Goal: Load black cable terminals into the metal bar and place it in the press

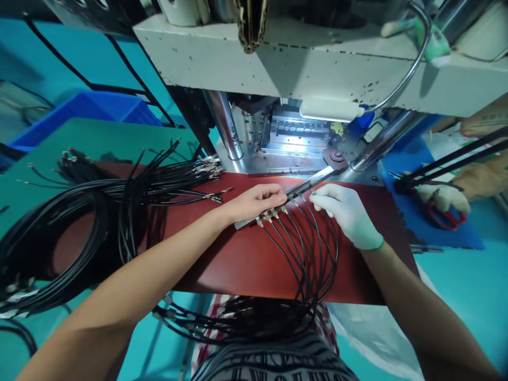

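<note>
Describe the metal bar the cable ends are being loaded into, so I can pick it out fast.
Start at the dark red mat in front of the press. The long metal bar lies slanted on it between the bare left hand and the gloved right hand. Unlike the loose black cables, it is rigid and silvery, with terminals lined along it.

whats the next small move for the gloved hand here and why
Probably seat the wire it pinches into the next free slot of the metal bar. The right hand holds a cable end at the bar's upper part, several black cables already sit in a row, and the left hand steadies the bar.
</note>
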`<state>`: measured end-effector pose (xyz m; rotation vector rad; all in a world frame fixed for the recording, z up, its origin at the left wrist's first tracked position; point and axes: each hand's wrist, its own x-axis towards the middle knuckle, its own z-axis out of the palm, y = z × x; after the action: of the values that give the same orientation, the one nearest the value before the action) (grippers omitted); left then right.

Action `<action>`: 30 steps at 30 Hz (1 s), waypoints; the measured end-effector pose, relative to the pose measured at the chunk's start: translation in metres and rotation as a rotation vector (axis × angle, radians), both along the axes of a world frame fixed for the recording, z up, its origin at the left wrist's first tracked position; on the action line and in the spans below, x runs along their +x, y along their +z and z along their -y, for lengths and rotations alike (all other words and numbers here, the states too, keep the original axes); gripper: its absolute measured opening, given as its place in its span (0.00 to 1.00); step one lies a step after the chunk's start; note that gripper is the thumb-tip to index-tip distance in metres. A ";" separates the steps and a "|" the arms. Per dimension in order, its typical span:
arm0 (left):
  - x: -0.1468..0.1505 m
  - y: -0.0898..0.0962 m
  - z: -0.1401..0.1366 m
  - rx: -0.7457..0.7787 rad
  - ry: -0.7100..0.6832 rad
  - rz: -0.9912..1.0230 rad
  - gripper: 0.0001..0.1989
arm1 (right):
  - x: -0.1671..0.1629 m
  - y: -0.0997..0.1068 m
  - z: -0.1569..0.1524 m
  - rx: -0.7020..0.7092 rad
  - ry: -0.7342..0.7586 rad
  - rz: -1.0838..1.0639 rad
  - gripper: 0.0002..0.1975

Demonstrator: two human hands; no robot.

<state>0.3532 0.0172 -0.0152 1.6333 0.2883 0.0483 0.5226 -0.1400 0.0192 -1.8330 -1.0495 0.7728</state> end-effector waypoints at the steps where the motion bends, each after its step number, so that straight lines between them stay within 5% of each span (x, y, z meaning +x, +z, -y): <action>1: 0.001 -0.001 0.000 0.009 0.004 0.003 0.20 | -0.001 0.000 -0.001 0.001 0.009 0.006 0.13; 16: 0.001 0.003 0.005 0.287 0.050 0.115 0.17 | -0.005 -0.008 -0.009 -0.047 -0.019 -0.054 0.14; 30: -0.003 -0.002 0.002 0.095 0.018 0.029 0.18 | -0.004 -0.006 -0.010 -0.056 -0.005 -0.124 0.16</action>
<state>0.3498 0.0151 -0.0176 1.7227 0.2824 0.1002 0.5182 -0.1297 0.0130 -1.8090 -0.9519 0.9097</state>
